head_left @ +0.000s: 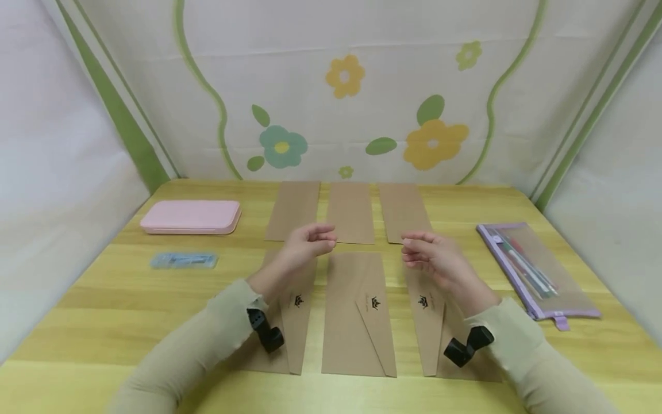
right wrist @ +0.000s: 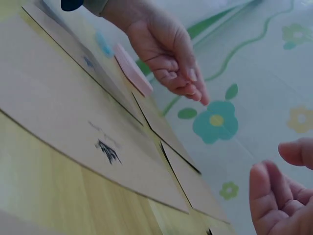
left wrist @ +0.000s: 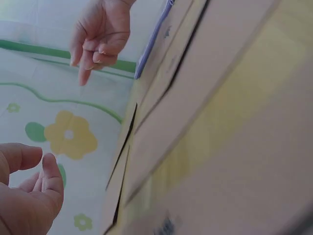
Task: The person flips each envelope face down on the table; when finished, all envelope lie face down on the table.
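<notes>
Both hands hover over brown paper envelopes laid in two rows, and neither holds anything. My left hand (head_left: 305, 247) is above the gap between the rows at the left, palm inward, its fingers loosely bent. Facing it, my right hand (head_left: 439, 261) is over the right side with its fingers likewise bent. In the front row, the left envelope (head_left: 297, 336), middle envelope (head_left: 347, 322) and right envelope (head_left: 426, 342) show slanted flaps with black crown prints. Forearms partly cover the outer two. Behind them lie a left envelope (head_left: 293, 208), middle envelope (head_left: 350, 210) and right envelope (head_left: 405, 210), plain side up.
A pink case (head_left: 191, 216) lies at the back left of the wooden table (head_left: 129, 322), with a small translucent blue box (head_left: 184, 260) in front of it. To the right is a purple-edged zip pouch (head_left: 564, 264) with pens inside. Flowered white fabric (head_left: 310, 34) closes off the back.
</notes>
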Demonstrator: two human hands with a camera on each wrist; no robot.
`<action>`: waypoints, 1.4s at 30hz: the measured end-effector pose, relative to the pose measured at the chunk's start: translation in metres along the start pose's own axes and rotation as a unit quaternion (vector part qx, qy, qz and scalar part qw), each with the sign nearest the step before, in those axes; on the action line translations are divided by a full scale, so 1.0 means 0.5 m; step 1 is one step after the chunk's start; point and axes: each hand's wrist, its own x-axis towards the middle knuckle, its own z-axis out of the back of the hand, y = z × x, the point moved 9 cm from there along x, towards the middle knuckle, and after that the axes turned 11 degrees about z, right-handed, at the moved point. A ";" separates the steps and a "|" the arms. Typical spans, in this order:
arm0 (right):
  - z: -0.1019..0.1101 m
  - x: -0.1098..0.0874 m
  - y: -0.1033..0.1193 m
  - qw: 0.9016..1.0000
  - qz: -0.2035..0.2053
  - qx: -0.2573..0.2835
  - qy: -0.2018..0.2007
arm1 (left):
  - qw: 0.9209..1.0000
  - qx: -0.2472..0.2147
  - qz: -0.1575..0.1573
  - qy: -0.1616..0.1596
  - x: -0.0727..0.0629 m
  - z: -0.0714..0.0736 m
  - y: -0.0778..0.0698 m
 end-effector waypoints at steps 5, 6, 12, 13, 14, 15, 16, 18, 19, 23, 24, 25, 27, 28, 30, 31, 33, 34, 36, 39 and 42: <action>-0.045 -0.012 -0.001 0.999 0.008 -0.006 0.050 | 1.000 0.022 -0.011 -0.016 -0.036 0.042 0.022; -0.056 -0.014 -0.003 0.998 0.007 -0.008 0.062 | 0.999 0.035 -0.013 -0.022 -0.044 0.052 0.025; -0.112 -0.030 -0.017 0.993 -0.009 -0.008 0.117 | 0.995 0.096 -0.003 -0.034 -0.093 0.106 0.044; -0.120 -0.033 -0.020 0.992 -0.013 -0.009 0.123 | 0.995 0.094 0.002 -0.035 -0.099 0.114 0.049; -0.128 -0.035 -0.023 0.991 -0.017 -0.009 0.130 | 0.995 0.093 0.007 -0.036 -0.105 0.123 0.054; -0.137 -0.038 -0.027 0.990 -0.020 -0.009 0.139 | 0.995 0.090 0.010 -0.038 -0.112 0.132 0.059; -0.147 -0.040 -0.031 0.989 -0.025 -0.007 0.148 | 0.996 0.084 0.012 -0.040 -0.117 0.141 0.063; -0.169 -0.045 -0.040 0.986 -0.036 0.000 0.164 | 0.996 0.072 0.020 -0.048 -0.127 0.158 0.072; -0.180 -0.047 -0.044 0.984 -0.041 0.004 0.171 | 0.996 0.073 0.023 -0.053 -0.131 0.166 0.075; -0.228 -0.055 -0.061 0.979 -0.059 0.014 0.193 | 0.992 0.095 0.047 -0.069 -0.146 0.191 0.092; -0.240 -0.057 -0.065 0.978 -0.061 0.013 0.199 | 0.990 0.108 0.055 -0.073 -0.149 0.196 0.097; -0.252 -0.059 -0.068 0.977 -0.063 0.014 0.205 | 0.988 0.118 0.062 -0.075 -0.152 0.200 0.102; -0.275 -0.061 -0.072 0.974 -0.064 0.017 0.217 | 0.985 0.134 0.071 -0.079 -0.156 0.208 0.111; -0.285 -0.062 -0.073 0.973 -0.064 0.019 0.221 | 0.984 0.142 0.074 -0.080 -0.157 0.211 0.114; -0.301 -0.064 -0.074 0.972 -0.065 0.029 0.224 | 0.983 0.148 0.077 -0.080 -0.158 0.214 0.119; -0.307 -0.065 -0.074 0.972 -0.066 0.036 0.224 | 0.983 0.147 0.076 -0.079 -0.158 0.214 0.121; -0.317 -0.066 -0.077 0.972 -0.072 0.049 0.220 | 0.984 0.144 0.079 -0.074 -0.159 0.211 0.124; -0.321 -0.067 -0.079 0.972 -0.075 0.055 0.217 | 0.984 0.142 0.080 -0.072 -0.160 0.210 0.125; -0.328 -0.070 -0.085 0.972 -0.081 0.063 0.212 | 0.984 0.140 0.081 -0.069 -0.161 0.205 0.128; -0.335 -0.072 -0.092 0.973 -0.083 0.067 0.203 | 0.985 0.139 0.083 -0.066 -0.161 0.202 0.132; -0.346 -0.074 -0.094 0.974 -0.078 0.063 0.202 | 0.985 0.143 0.082 -0.059 -0.163 0.199 0.134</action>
